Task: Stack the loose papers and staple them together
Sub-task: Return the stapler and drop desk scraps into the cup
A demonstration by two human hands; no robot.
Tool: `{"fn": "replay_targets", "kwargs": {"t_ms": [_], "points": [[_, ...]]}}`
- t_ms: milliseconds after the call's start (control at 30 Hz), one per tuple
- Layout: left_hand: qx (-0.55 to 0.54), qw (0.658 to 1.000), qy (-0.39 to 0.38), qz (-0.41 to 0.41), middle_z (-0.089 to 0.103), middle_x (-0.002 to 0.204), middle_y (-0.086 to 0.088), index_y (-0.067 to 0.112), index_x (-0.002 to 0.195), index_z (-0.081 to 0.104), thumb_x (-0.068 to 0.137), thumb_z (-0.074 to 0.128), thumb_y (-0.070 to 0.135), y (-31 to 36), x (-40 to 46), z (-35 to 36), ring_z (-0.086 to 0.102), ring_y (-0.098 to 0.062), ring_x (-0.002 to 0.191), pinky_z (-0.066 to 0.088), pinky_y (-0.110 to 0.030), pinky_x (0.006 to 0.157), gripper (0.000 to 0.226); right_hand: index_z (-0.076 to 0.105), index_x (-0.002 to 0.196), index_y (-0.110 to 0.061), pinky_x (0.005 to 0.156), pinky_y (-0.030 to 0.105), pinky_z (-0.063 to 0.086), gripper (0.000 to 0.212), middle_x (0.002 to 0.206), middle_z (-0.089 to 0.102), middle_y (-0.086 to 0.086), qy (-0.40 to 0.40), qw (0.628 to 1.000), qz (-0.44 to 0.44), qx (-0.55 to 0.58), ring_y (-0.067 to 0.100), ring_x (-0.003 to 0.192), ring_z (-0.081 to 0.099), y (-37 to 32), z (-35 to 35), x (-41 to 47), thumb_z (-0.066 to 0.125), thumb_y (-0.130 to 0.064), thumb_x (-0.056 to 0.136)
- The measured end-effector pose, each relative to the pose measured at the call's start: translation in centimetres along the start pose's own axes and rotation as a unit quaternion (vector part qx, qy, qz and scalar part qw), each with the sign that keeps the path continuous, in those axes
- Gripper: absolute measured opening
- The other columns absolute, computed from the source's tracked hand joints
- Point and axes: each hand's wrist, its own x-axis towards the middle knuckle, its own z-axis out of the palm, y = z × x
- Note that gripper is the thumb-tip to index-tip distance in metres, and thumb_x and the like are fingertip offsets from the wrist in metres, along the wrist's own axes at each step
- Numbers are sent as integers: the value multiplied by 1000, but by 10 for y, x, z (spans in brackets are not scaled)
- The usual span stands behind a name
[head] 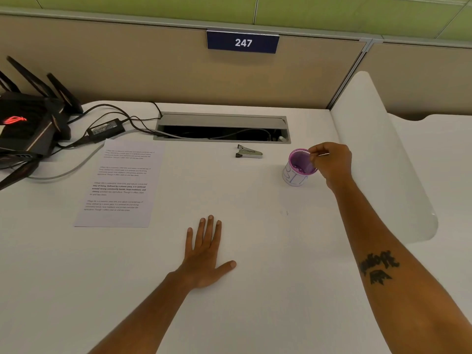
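Observation:
A printed sheet of paper (pixel 120 185) lies flat on the white desk at the left; I cannot tell whether more sheets lie under it. A small silver and black stapler (pixel 249 152) rests near the cable tray at the back. My left hand (pixel 204 251) lies flat on the desk with fingers spread, holding nothing. My right hand (pixel 330 162) hovers over the rim of a purple mesh cup (pixel 298 167), fingertips pinched together at the cup's edge. Whether something small sits between those fingertips is too small to tell.
A black router with antennas (pixel 28 118) and a power brick (pixel 106 129) with cables fill the back left corner. An open grey cable tray (pixel 222 129) runs along the back. A white curved divider (pixel 378 154) stands at the right.

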Motion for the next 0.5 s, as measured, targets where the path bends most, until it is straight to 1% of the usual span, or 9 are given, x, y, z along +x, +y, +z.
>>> {"fn": "replay_targets", "kwargs": {"t_ms": [100, 167, 233, 300, 367, 400, 433, 500], "points": [[-1, 1000, 3, 0, -54, 158, -1, 22, 156, -38, 92, 30, 83, 0, 0, 0, -48, -23, 148, -27, -52, 122, 112, 79, 103, -11, 83, 34, 62, 13, 103, 78, 5, 22, 1000, -16, 6, 19, 95, 69, 1, 0, -7, 75, -17, 92], [1, 1000, -1, 0, -55, 158, -1, 22, 155, -39, 93, 30, 83, 0, 0, 0, -49, -23, 148, -26, -53, 123, 112, 78, 104, -11, 83, 36, 63, 16, 102, 79, 6, 36, 999, -37, 14, 19, 92, 70, 5, 1, -19, 73, -22, 93], [0, 1000, -2, -1, -55, 157, -1, 22, 155, -40, 93, 30, 83, 0, 0, 0, -49, -23, 147, -25, -54, 123, 112, 78, 101, -10, 81, 35, 62, 15, 96, 78, 6, 59, 995, -71, 37, 20, 87, 71, 10, 3, -38, 73, -21, 92], [-4, 1000, -1, 1, -55, 158, 0, 22, 155, -40, 92, 31, 83, 0, 0, 0, -50, -22, 147, -25, -54, 123, 112, 77, 96, -11, 74, 33, 60, 10, 90, 75, 5, 81, 991, -93, 54, 19, 80, 69, 18, 8, -63, 73, -18, 91], [-4, 1000, 1, 2, -55, 158, 0, 22, 155, -39, 92, 31, 83, -1, 0, 1, -50, -22, 147, -26, -53, 123, 112, 76, 94, -12, 67, 30, 57, 5, 89, 72, 4, 87, 988, -121, 38, 18, 76, 66, 31, 19, -90, 73, -15, 91], [-3, 1000, 2, 2, -55, 158, 0, 22, 155, -40, 92, 31, 84, -1, 1, 1, -50, -22, 147, -26, -53, 123, 112, 75, 95, -13, 66, 31, 56, 4, 92, 70, 4, 82, 988, -132, 18, 19, 78, 65, 39, 25, -104, 73, -14, 92], [-3, 1000, 3, 2, -55, 158, 0, 23, 155, -40, 92, 31, 84, -1, 0, 2, -49, -22, 147, -26, -53, 122, 112, 75, 99, -15, 68, 35, 57, 7, 97, 69, 3, 72, 988, -137, -10, 20, 83, 63, 49, 31, -117, 73, -15, 92], [-2, 1000, 5, 1, -55, 158, 0, 23, 155, -39, 92, 31, 83, -1, 1, 2, -49, -22, 147, -27, -52, 122, 112, 74, 111, -17, 77, 46, 56, 21, 110, 66, 5, 44, 987, -131, -87, 26, 99, 59, 69, 42, -140, 75, -22, 90]]}}
